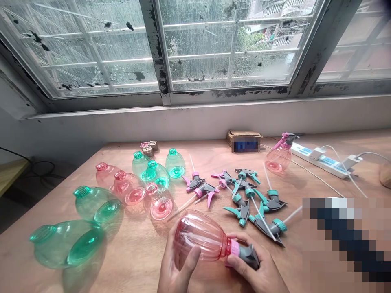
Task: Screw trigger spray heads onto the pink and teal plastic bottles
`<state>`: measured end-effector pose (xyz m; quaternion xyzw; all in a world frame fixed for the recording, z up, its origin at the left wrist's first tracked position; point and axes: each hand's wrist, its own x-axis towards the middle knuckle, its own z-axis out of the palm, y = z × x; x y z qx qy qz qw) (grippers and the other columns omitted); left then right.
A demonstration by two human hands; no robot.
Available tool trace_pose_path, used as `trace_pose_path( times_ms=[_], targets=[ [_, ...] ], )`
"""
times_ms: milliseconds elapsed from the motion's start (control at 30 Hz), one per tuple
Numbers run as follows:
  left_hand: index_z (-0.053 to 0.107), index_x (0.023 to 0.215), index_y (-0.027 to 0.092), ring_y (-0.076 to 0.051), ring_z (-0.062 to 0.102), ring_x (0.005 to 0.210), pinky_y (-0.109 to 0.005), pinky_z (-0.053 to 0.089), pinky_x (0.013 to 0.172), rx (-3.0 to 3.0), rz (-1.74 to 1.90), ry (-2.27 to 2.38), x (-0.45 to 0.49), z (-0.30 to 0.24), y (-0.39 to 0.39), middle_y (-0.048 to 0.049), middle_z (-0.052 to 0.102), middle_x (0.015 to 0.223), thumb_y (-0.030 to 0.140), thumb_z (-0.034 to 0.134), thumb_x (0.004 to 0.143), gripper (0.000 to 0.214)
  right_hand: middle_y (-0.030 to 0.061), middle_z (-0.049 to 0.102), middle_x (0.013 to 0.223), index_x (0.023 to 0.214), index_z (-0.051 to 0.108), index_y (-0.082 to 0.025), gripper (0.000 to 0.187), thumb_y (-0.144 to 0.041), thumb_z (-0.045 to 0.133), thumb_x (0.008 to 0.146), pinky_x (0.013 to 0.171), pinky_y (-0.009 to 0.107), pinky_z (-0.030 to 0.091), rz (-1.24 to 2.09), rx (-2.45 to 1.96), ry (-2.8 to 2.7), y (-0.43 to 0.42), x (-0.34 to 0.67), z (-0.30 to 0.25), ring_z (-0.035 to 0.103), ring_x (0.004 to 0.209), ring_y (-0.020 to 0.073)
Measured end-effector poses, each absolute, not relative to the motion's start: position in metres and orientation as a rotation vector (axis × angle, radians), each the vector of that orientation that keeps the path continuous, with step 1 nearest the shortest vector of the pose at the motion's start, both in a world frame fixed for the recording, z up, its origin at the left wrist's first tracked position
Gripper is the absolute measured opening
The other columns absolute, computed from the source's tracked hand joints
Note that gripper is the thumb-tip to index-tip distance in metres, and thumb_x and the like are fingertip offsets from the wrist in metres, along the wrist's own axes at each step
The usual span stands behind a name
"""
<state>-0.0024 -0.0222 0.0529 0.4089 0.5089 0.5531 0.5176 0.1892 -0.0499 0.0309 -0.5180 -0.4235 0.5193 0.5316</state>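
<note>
Two hands around a translucent pink plastic bottle with a pink-and-grey trigger spray head.
The left hand (179, 260) grips the bottle's (201, 236) rounded body, and the right hand (255, 262) clasps the spray head (244, 253) at its neck, above the near middle of the wooden bench (134, 260). Beyond, loose teal-and-grey plastic trigger heads (270, 228) lie right; open translucent green plastic bottles (69, 244) spread left; a capped pink bottle (277, 158) stands far right.

Translucent pink bottle (201, 236), nearly horizontal; pink-and-gray spray head (247, 254) at its right end
</note>
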Motion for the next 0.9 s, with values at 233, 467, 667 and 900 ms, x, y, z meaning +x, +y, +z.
trace_pose_path(
  times_ms=[233, 467, 667, 900],
  targets=[
    [0.063, 0.139, 0.029, -0.033, 0.056, 0.144, -0.04, 0.047, 0.12, 0.982, 1.33, 1.182, -0.0036, 0.0505, -0.0214, -0.0062, 0.065, 0.151, 0.049, 0.086, 0.078, 0.068, 0.0006, 0.081, 0.08, 0.107, 0.08, -0.025, 0.041, -0.055, 0.085, 0.079, 0.069, 0.026, 0.053, 1.275, -1.203, -0.996, -0.0499, 0.1887, 0.0352, 0.071, 0.071, 0.0206],
    [0.062, 0.141, 0.028, -0.035, 0.052, 0.147, -0.042, 0.043, 0.123, 0.97, 1.325, 1.229, -0.0026, 0.0478, -0.0227, -0.0073, 0.064, 0.152, 0.053, 0.085, 0.078, 0.072, -0.0007, 0.075, 0.074, 0.109, 0.08, -0.024, 0.047, -0.058, 0.087, 0.077, 0.072, 0.026, 0.054, 1.29, -1.187, -0.98, -0.0506, 0.1893, 0.0318, 0.067, 0.068, 0.0181],
    [0.064, 0.14, 0.029, -0.033, 0.055, 0.145, -0.039, 0.046, 0.12, 0.952, 1.318, 1.227, -0.0006, 0.0517, -0.0241, -0.0071, 0.066, 0.15, 0.053, 0.084, 0.079, 0.068, 0.0022, 0.074, 0.071, 0.105, 0.08, -0.02, 0.059, -0.072, 0.081, 0.077, 0.074, 0.033, 0.061, 1.393, -1.163, -0.831, -0.052, 0.1879, 0.0341, 0.07, 0.073, 0.022],
    [0.064, 0.14, 0.027, -0.035, 0.05, 0.149, -0.041, 0.047, 0.12, 0.96, 1.318, 1.235, -0.0003, 0.0491, -0.0236, -0.0084, 0.065, 0.151, 0.054, 0.083, 0.079, 0.069, 0.0047, 0.076, 0.086, 0.099, 0.082, -0.019, 0.055, -0.068, 0.086, 0.074, 0.07, 0.035, 0.066, 1.382, -1.192, -0.756, -0.0512, 0.1855, 0.0405, 0.073, 0.074, 0.0225]
  ],
)
